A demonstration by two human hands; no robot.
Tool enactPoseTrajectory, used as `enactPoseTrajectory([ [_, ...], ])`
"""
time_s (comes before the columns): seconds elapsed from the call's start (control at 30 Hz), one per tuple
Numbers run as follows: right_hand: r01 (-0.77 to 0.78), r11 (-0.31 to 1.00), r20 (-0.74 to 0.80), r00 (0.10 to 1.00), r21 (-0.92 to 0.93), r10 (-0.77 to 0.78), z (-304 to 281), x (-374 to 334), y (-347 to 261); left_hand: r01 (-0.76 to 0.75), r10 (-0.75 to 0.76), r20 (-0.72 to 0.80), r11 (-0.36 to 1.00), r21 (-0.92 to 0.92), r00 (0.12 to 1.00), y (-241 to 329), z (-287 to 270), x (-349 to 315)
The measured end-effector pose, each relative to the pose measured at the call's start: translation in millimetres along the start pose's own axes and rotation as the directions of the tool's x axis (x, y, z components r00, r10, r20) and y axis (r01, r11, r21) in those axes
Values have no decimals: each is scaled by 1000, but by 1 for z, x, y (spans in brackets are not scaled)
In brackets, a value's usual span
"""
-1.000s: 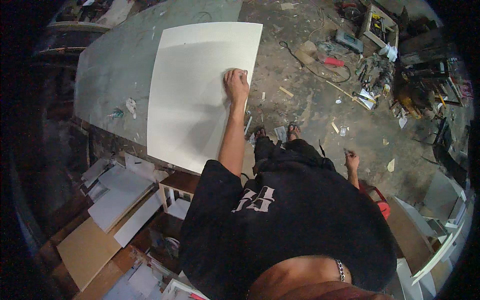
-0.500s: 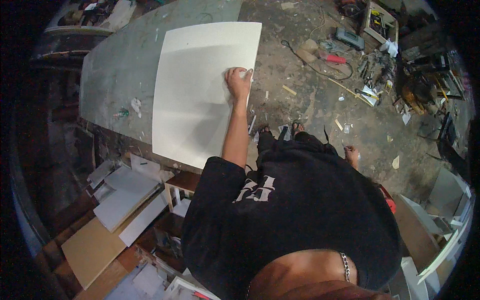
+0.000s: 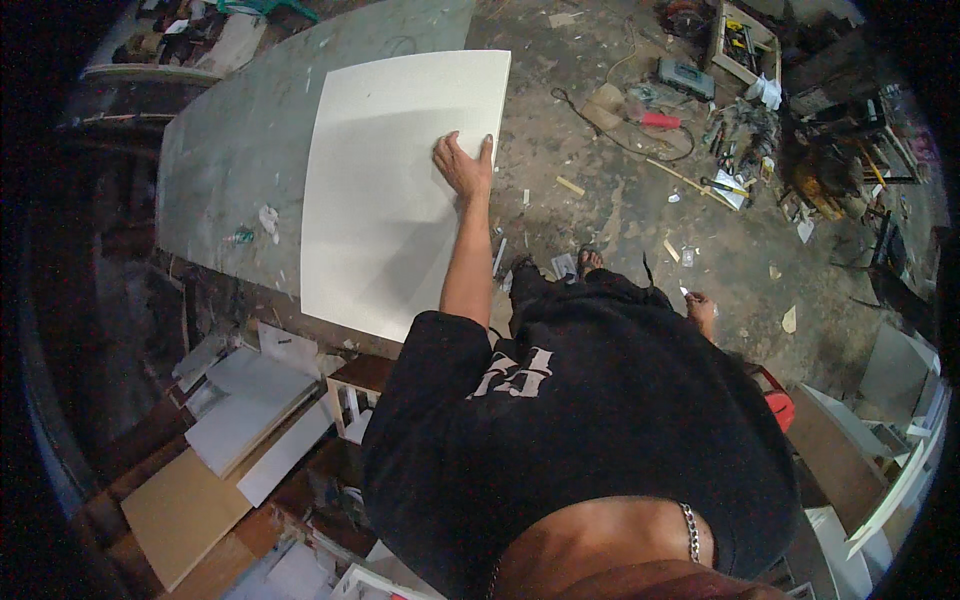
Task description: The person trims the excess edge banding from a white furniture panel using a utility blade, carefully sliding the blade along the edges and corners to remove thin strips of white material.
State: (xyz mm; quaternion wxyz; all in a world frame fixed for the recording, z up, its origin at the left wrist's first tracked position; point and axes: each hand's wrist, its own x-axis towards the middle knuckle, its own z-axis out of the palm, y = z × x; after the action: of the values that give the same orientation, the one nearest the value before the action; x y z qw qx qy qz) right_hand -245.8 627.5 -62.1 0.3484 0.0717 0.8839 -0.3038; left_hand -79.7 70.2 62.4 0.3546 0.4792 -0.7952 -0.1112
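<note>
A large white board (image 3: 380, 200) lies on a long grey workbench (image 3: 240, 150). My left hand (image 3: 463, 165) rests flat on the board near its right edge, arm stretched out and fingers apart, holding nothing. My right hand (image 3: 700, 312) hangs low at my side over the dirty concrete floor (image 3: 620, 220). It is closed around a small thin pale-tipped thing that is too small to identify. My black shirt fills the lower middle of the view, and my sandalled feet (image 3: 585, 262) show just beyond it.
Hand tools, a cable and a wooden tool tray (image 3: 745, 40) litter the floor at the upper right. Stacked white and brown offcut panels (image 3: 240, 420) lie at the lower left beside a small stool (image 3: 355, 385). White panels (image 3: 890, 440) lean at the right.
My left hand stays on the board near its right edge and now lies flatter, with the fingers more spread. The right hand has barely moved.
</note>
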Motion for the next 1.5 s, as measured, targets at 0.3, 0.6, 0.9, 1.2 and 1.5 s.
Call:
enactPoseTrajectory([
  [0.3, 6, 999, -45, 999, -37, -8, 11, -15, 13, -84, 83, 17, 996, 31, 996, -41, -4, -11],
  [0.6, -34, 999, -23, 999, -21, 33, 7, -21, 19, -11, 5, 36, 988, 154, 999, -10, -5, -15],
  [0.9, -3, 1000, -21, 1000, 3, 3, 10, -18, 3, -86, 84, 78, 996, 23, 993, -49, -16, -23],
  [1.2, 79, 996, -1, 997, 39, -79, 13, 16, 20, -221, 223, 81, 975, -34, 971, -29, -30, -13],
  [1.5, 88, 991, -51, 995, 97, -83, 6, 20, 30, -361, 325, 242, 925, 121, 914, -23, -21, 0],
])
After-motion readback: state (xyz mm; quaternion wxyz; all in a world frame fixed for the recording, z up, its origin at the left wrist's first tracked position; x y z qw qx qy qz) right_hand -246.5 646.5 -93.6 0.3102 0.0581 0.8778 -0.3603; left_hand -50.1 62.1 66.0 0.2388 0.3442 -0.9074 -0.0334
